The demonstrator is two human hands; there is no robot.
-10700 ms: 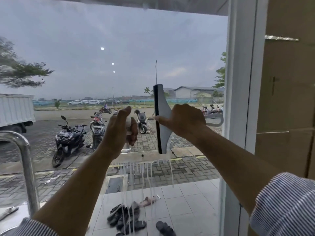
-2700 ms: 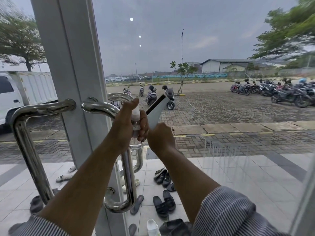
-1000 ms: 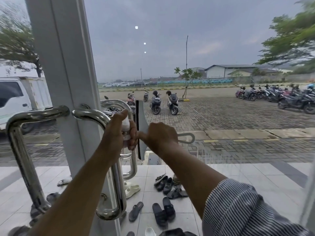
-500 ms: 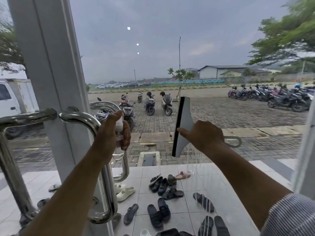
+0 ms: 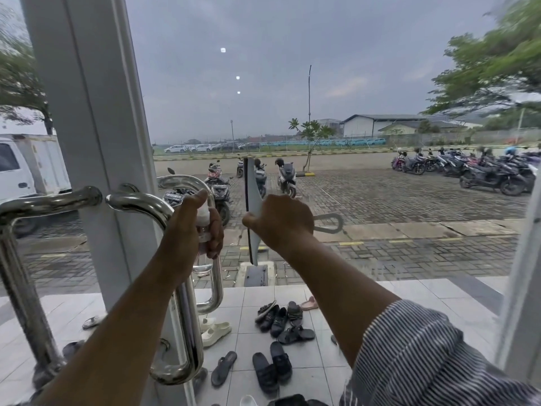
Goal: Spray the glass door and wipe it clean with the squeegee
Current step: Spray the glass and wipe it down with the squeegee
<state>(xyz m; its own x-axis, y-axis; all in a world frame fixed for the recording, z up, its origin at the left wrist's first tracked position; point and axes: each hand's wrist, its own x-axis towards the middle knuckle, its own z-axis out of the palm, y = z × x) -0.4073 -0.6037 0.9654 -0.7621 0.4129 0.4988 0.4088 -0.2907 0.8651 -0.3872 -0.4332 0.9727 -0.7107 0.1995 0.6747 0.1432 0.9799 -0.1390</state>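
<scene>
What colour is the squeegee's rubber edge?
Black, against a pale grey squeegee body, gripped by the right hand; the head view shows it.

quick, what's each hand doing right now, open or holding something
Left hand: grips the spray bottle.
Right hand: grips the squeegee, blade upright.

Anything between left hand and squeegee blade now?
Head view: only a bare strip of glass door separates the left hand, gripping the spray bottle, from the squeegee held by the right hand.
</scene>
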